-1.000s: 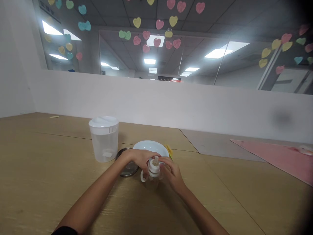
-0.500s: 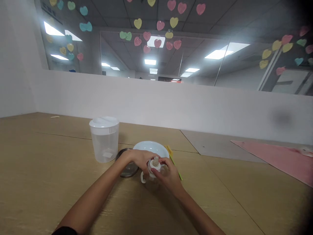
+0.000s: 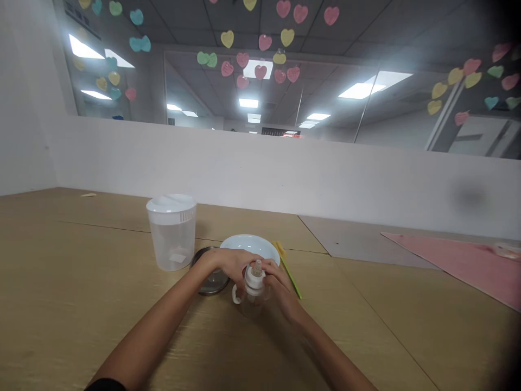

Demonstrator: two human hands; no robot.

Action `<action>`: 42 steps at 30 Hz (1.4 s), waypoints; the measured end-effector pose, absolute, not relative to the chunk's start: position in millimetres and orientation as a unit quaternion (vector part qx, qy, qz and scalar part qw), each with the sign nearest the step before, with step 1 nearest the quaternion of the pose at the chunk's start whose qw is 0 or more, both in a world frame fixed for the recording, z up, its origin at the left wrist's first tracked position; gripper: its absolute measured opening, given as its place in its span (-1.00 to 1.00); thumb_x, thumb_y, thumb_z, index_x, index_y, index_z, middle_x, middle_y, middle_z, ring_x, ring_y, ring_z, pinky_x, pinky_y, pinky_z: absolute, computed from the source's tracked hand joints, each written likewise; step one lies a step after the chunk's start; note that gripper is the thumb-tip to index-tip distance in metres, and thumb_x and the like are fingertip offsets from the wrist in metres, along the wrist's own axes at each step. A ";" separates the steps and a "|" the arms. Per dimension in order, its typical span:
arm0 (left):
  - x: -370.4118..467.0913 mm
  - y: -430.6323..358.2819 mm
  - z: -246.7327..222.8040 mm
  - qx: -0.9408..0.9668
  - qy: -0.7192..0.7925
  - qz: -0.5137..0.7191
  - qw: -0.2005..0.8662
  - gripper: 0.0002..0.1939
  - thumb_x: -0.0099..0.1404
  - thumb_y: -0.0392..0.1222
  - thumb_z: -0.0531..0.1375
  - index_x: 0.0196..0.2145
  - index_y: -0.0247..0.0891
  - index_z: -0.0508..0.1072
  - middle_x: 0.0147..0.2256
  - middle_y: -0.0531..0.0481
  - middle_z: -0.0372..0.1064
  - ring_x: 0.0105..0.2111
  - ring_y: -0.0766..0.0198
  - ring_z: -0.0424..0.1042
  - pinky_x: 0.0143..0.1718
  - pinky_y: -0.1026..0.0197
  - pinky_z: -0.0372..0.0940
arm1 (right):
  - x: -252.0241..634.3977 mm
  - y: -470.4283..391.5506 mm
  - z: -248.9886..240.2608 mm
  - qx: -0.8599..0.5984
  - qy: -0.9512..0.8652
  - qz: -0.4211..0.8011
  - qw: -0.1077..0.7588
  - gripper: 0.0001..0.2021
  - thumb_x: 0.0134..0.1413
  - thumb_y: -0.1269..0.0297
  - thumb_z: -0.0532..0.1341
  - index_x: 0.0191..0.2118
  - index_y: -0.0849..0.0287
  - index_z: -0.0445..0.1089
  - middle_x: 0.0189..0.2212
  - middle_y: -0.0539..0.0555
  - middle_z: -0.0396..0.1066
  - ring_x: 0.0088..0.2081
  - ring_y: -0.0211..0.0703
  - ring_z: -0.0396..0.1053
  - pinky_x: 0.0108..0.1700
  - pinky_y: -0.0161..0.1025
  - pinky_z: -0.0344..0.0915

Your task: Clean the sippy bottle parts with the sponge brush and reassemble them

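Observation:
A clear baby bottle [image 3: 253, 309] with a white collar, a white side handle and a pale nipple stands upright on the table in front of me. My left hand [image 3: 236, 264] is closed around its left side near the collar, fingers reaching behind it. From the right, my right hand [image 3: 282, 289] curls against the collar, and its fingertips are partly hidden behind the bottle. Just beyond the hands sits a white bowl [image 3: 250, 240]. A round metal dish [image 3: 214, 283] lies partly under my left wrist. A brush with a green handle [image 3: 292, 277] and yellow bristles lies right of the bowl.
Back left of my hands stands a clear plastic bucket [image 3: 171, 241] with a white lid. A pink mat [image 3: 456, 258] lies on the right over a grey board [image 3: 358, 241]. The white wall [image 3: 264, 168] and a window with heart-shaped notes close off the back.
My right hand's thumb and fingers have moved from the front of the collar round to its right side. My left hand keeps its hold. The view has shifted slightly.

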State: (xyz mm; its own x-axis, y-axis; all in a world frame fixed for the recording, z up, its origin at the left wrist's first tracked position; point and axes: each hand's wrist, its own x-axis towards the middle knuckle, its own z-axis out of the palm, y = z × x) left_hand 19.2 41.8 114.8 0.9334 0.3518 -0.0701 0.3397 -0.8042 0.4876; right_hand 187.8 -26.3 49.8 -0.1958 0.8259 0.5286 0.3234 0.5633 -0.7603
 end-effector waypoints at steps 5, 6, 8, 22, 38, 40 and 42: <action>18.2 40.5 116.0 0.952 0.167 0.025 0.255 -0.21 -0.11 -0.25 0.36 0.09 -0.15 0.21 -0.05 0.05 0.33 -0.08 0.14 0.32 -0.09 0.24 0.21 | 185.2 -26.1 51.7 -0.381 -0.718 0.292 0.504 -0.73 0.02 0.35 -0.01 -0.30 0.15 0.44 -0.17 0.10 0.39 -0.07 -0.06 0.32 0.00 -0.15 0.27; 18.5 40.8 116.0 0.952 0.166 0.022 0.255 -0.19 -0.12 -0.26 0.36 0.11 -0.14 0.19 -0.04 0.05 0.33 -0.07 0.14 0.32 -0.08 0.24 0.21 | 185.3 -25.8 51.3 -0.379 -0.718 0.296 0.503 -0.72 0.03 0.33 -0.02 -0.29 0.16 0.43 -0.16 0.10 0.39 -0.06 -0.05 0.32 0.02 -0.14 0.25; 19.4 41.5 115.8 0.952 0.173 0.014 0.252 -0.16 -0.14 -0.27 0.37 0.12 -0.13 0.18 -0.02 0.04 0.32 -0.06 0.14 0.32 -0.07 0.22 0.21 | 185.8 -25.1 49.6 -0.388 -0.710 0.301 0.504 -0.72 0.06 0.28 -0.01 -0.26 0.16 0.44 -0.12 0.11 0.40 -0.02 -0.03 0.31 0.05 -0.12 0.23; 21.1 41.7 116.4 0.947 0.213 -0.015 0.242 -0.18 -0.14 -0.21 0.37 0.10 -0.18 0.19 -0.09 0.02 0.37 -0.14 0.15 0.38 -0.16 0.23 0.27 | 191.8 -18.9 30.0 -0.418 -0.720 0.087 0.547 -0.84 0.02 0.26 0.08 -0.32 0.15 0.37 -0.37 0.06 0.41 -0.27 -0.07 0.35 -0.22 -0.16 0.26; 19.5 45.2 113.0 0.936 0.267 -0.046 0.224 -0.12 -0.16 -0.11 0.35 0.15 -0.19 0.16 -0.16 0.01 0.41 -0.23 0.17 0.41 -0.25 0.24 0.30 | 181.8 -40.4 33.1 -0.220 -0.799 -0.260 0.495 -0.74 -0.08 0.49 0.14 -0.20 0.18 0.38 -0.34 0.14 0.44 -0.31 -0.07 0.36 -0.23 -0.07 0.34; 19.7 45.9 112.2 0.939 0.265 -0.045 0.215 -0.13 -0.15 -0.11 0.34 0.14 -0.19 0.17 -0.09 -0.01 0.38 -0.18 0.16 0.40 -0.21 0.23 0.30 | 181.4 -41.9 32.0 -0.209 -0.804 -0.261 0.492 -0.70 -0.08 0.51 0.14 -0.16 0.20 0.38 -0.31 0.15 0.47 -0.27 -0.07 0.39 -0.19 -0.08 0.36; 20.1 46.6 111.1 0.942 0.262 -0.041 0.206 -0.15 -0.15 -0.12 0.33 0.13 -0.18 0.18 -0.04 -0.02 0.35 -0.13 0.15 0.37 -0.17 0.23 0.29 | 181.0 -42.6 30.1 -0.197 -0.808 -0.266 0.488 -0.65 -0.09 0.52 0.13 -0.12 0.22 0.38 -0.30 0.15 0.49 -0.23 -0.07 0.42 -0.13 -0.08 0.37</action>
